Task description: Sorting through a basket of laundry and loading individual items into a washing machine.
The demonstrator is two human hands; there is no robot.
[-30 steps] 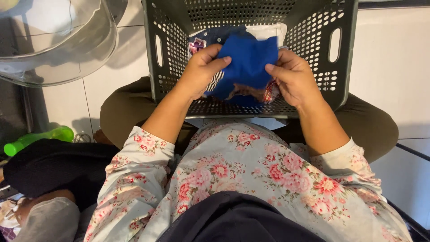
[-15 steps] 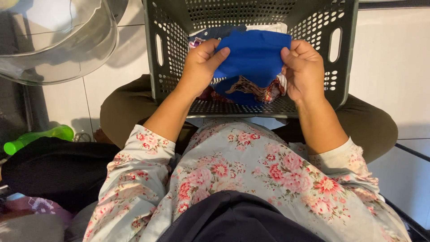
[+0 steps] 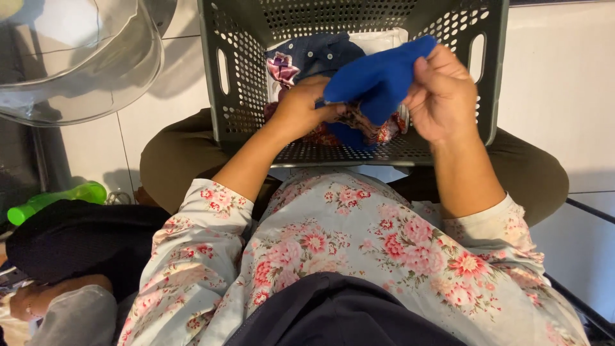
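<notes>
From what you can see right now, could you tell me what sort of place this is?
Probably a home laundry area: a grey perforated laundry basket holds clothes, both hands grip a blue cloth over it, and a round glass appliance door stands open above a pale tiled floor.

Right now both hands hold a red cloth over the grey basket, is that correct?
Not quite. The cloth is blue, not red; the head view shows it. The rest stands: the left hand and the right hand both hold it over the grey basket.

White tiled floor point(image 3: 564, 96) with dark grout lines, a round glass washer door point(image 3: 77, 64) at upper left, evenly lit
</notes>
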